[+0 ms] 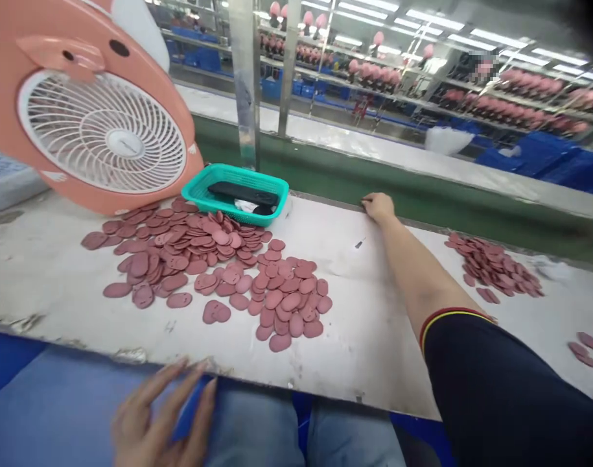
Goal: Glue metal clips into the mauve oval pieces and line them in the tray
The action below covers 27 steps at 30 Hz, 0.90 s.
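Factory line, white table [364, 311] in front, green belt [422, 194] running behind it, racks [520, 97] of pink items further back.

- Right hand [378, 206]: arm stretched across the table, hand at the far edge next to the belt, knuckles up, fingers curled. Can't tell if it's gripping anything.
- Dark sleeve [495, 389] with red/yellow trim covers the upper arm.
- Left hand [160, 421]: below the near table edge, over the lap, heavily blurred. Fingers sit loosely around a blue piece [192, 408]. Can't tell if that's a real grip or just contact.
- Ovals [218, 272]: big loose pile of flat mauve pieces, centre-left on the table, well apart from both hands.
- Second pile [495, 266]: same pieces, right of the forearm, near the far edge.
- Strays [588, 347]: a few more at the far right.
- Fan [102, 139]: pink housing, white grille, tilted, standing at the back left, just behind the ovals.
- Basket [199, 191]: teal, touching the back of the big pile. Black item [247, 192] lies inside it.
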Each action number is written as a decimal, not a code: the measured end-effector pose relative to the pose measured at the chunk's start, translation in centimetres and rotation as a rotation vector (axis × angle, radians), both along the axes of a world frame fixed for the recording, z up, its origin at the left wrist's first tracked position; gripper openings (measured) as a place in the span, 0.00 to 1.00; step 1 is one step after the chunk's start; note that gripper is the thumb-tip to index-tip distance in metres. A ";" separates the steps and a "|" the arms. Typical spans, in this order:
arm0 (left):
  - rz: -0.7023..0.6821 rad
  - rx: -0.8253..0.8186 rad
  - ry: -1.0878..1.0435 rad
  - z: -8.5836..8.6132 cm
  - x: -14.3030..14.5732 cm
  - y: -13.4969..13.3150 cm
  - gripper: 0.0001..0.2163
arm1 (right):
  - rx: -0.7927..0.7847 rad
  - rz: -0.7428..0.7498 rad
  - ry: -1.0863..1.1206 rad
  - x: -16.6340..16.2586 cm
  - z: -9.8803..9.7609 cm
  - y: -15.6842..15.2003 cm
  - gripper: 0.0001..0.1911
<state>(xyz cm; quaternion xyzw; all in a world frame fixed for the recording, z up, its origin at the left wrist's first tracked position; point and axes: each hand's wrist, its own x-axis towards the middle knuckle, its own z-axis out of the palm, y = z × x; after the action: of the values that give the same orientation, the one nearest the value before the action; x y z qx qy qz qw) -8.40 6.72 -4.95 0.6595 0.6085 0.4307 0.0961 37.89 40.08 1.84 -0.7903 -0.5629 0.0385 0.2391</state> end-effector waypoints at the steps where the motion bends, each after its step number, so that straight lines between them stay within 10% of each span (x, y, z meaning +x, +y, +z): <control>1: 0.041 0.082 0.061 0.5 1.5 0.5 0.20 | -0.011 0.000 0.008 0.1 -0.1 -0.1 0.17; 9: -0.087 0.040 0.397 3.8 7.0 4.9 0.14 | -0.101 0.180 0.173 -2.1 0.1 -11.6 0.13; 16: -0.253 0.009 0.492 2.7 6.2 3.0 0.25 | -0.116 0.340 0.232 -5.7 -0.9 -24.0 0.17; 22: -0.271 0.221 0.478 1.3 5.2 1.0 0.17 | -0.008 0.353 0.293 -9.0 -1.5 -22.4 0.33; 27: -0.250 0.095 0.046 3.0 5.6 -0.3 0.09 | 0.044 0.354 0.435 -10.9 -0.8 -18.6 0.17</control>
<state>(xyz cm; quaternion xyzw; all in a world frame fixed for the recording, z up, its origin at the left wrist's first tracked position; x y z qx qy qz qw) -2.76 6.41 -1.93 0.7438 0.5023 0.4286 0.1039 26.97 21.46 1.05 -0.6473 -0.6283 0.2364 0.3609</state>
